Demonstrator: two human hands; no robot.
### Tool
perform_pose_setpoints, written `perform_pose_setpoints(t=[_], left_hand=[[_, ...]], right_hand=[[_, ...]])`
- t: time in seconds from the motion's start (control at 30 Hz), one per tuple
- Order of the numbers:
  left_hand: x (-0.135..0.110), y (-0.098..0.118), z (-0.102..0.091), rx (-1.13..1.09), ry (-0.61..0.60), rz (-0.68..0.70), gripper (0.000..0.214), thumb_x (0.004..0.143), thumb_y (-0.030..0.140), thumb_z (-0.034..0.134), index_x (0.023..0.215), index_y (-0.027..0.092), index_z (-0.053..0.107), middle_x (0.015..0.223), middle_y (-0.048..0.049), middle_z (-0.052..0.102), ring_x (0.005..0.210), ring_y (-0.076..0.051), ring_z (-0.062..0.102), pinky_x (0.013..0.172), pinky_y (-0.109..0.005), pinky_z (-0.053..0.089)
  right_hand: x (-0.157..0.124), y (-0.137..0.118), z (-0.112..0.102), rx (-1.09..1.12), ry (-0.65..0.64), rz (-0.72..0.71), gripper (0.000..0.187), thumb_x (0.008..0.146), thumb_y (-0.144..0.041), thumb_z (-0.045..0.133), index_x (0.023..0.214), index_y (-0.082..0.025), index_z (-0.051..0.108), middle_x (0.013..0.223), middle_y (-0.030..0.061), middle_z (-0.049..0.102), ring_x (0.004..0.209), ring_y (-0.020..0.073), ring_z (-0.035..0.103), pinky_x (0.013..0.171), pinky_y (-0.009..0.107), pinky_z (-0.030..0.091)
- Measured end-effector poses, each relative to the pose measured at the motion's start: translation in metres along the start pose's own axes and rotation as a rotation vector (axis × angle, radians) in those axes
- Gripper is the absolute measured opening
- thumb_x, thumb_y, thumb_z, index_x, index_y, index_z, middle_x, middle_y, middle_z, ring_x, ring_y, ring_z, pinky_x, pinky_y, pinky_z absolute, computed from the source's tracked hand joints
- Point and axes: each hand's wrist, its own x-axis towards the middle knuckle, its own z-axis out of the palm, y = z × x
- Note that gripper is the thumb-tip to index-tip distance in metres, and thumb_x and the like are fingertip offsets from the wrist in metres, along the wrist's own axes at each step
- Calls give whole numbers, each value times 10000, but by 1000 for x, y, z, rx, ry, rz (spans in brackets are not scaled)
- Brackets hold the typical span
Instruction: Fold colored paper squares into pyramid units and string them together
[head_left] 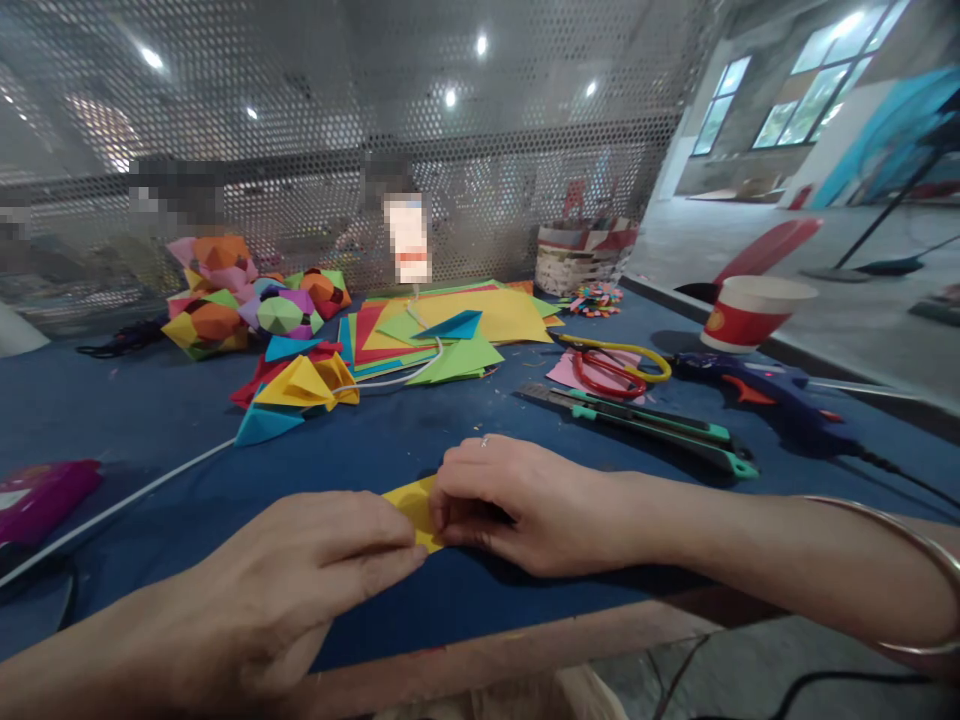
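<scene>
**Reader:** Panel A. What lies at the centre?

**Me:** A small yellow paper (411, 508), folded, flat on the blue table (150, 420) near its front edge. It lies between my two hands, and only a corner and one edge show.

**Reader:** State of each hand?

**Me:** My left hand (300, 580) lies palm down with its fingers drawn close together, the fingertips pressing on the near left part of the paper. My right hand (517, 505) is narrowed to a pinch, its fingers curled in on the paper's right edge (how far the thumb goes beneath, I cannot tell). A ring (485, 440) sits on one finger and a bangle (922, 560) on that wrist.

**Reader:** And behind the hands?

**Me:**
- Just beyond my right hand lies a green utility knife (645, 420).
- Past the knife are scissors (611, 365) with red and yellow handles, on a pink sheet.
- To their right are a blue glue gun (757, 395) and a tipped red-and-white paper cup (750, 312).
- At the middle is a spread of coloured sheets (450, 330).
- To the left of the sheets are folded triangular units (300, 385), with paper balls (240, 295) beyond them.
- A white cable (150, 490) runs across the table from the left.
- A perforated screen (375, 150) closes the far side.
</scene>
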Motion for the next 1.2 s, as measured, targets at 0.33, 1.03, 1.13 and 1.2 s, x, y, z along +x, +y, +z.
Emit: perform_pose_setpoints(t=[0.33,1.03,1.13,1.2], left_hand=[[-9,-20,24,-104,-4,122,339,1055,330,619,1386,257,598,1047,-29,837,887,-208,804,750,-248,635],[-10,-14,28,-19,9,128,316,1063,492,643,1214,213,642,1001,-28,830,855,-176,815,729,-229,643],[-15,-18,26,29,28,105,331,1034,500,681,1201,215,694,1037,-15,842,888,-168,827,814,-208,653],[-18,-19,25,60,35,107,344,1027,512,693,1199,215,710,1053,-19,845,898,-170,829,831,-206,654]], right_hand=[[-6,13,-7,-173,-66,-265,481,934,-51,505,1285,-196,800,1008,75,760,841,209,623,740,346,491],[-3,15,-10,-66,47,-353,306,808,-49,512,841,-157,796,799,35,724,679,165,547,725,312,474],[-3,20,-10,-49,97,-404,297,793,-60,503,790,-149,786,724,19,673,632,158,492,672,314,440],[-3,22,-12,-41,103,-414,288,773,-59,494,757,-149,767,682,8,639,611,153,466,662,314,434]])
